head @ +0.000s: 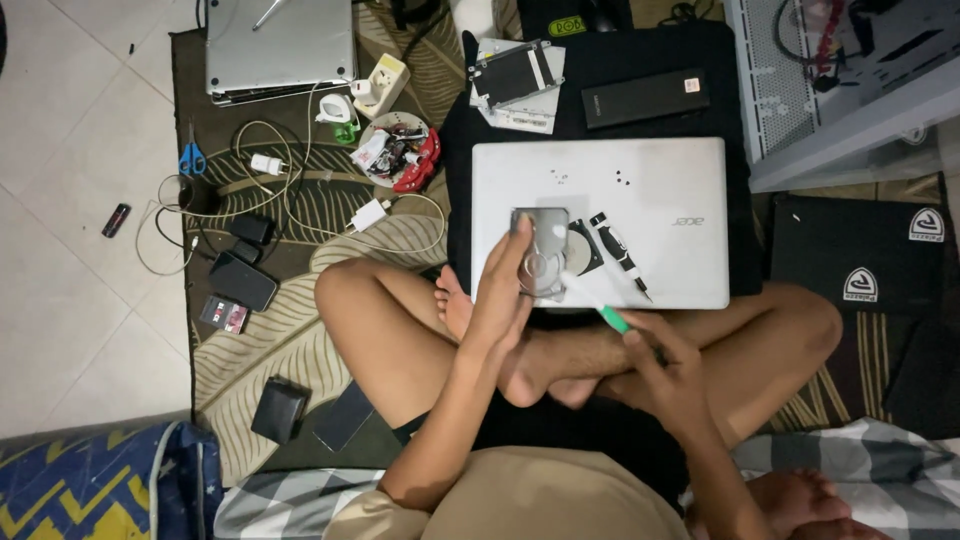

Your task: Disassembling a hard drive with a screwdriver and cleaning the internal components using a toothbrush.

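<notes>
On the far left, pale floor tiles (60,200) carry a small dark stick-shaped object (116,220), and beside them a leaf-patterned mat (300,340) holds blue-handled scissors (191,158), a tangle of white cables (290,190) with chargers, a dark phone (242,282) and a black wallet (279,410). A closed silver laptop (280,45) lies at the mat's top edge, near a round dish of small parts (400,152).

Moving toward the middle, the left hand (500,300) is closed on the near edge of an opened hard drive (541,250), thumb up its side, steadying it on the lid of a white laptop (650,190) that rests across the person's crossed legs. The drive's shiny platter (583,245) is exposed just beside it, and a black screwdriver (620,252) lies on the lid to its right.

Further right, the right hand (665,375) grips a thin tool with a green handle (612,318), its pale tip reaching the drive. A black case (645,97) and a metal drive bracket (512,75) sit beyond the laptop; a white perforated computer case (840,90) stands at the far right.

The laptop is a wobbly base on bare legs: I judge that a hard push could make the tip skid and scratch the platter, or tip the drive off the lid. Any loosened screws could roll into the mat.
</notes>
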